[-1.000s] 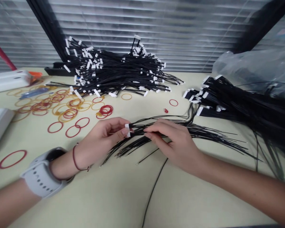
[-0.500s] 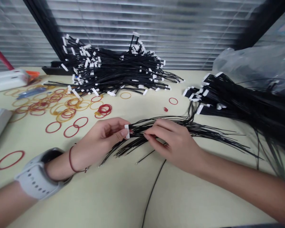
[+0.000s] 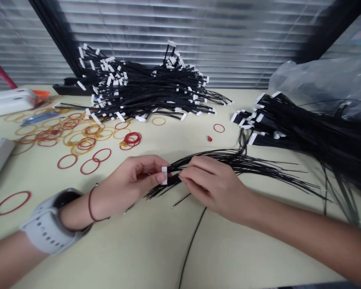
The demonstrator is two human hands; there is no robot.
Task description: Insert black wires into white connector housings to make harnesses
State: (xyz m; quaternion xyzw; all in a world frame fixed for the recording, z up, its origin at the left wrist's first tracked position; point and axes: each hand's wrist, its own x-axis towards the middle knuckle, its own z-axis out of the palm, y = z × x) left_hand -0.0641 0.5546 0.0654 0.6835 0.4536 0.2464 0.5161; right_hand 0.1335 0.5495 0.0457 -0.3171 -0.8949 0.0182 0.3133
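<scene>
Between thumb and fingers, my left hand [image 3: 142, 176] pinches a white connector [image 3: 165, 176] with black wires running out of it to the right. My right hand [image 3: 213, 186] is closed in a pinch just right of the connector, its fingertips on a thin black wire. Under and around both hands lies a spread of loose black wires [image 3: 267, 170], their ends fanning out to the right. One single wire [image 3: 189, 249] curves down toward the front edge, and another short end with a metal tip pokes out below my right hand.
Behind my hands lies a heap of black cables with white connectors [image 3: 150, 88]. Another cable bundle [image 3: 313, 132] is at the right, beside a clear plastic bag [image 3: 325, 84]. Red and yellow rubber bands [image 3: 90, 138] scatter over the left of the table [image 3: 132, 253].
My left hand has shifted slightly right and down with the connector. My right hand has moved a little left and down, and both hands keep their pinch.
</scene>
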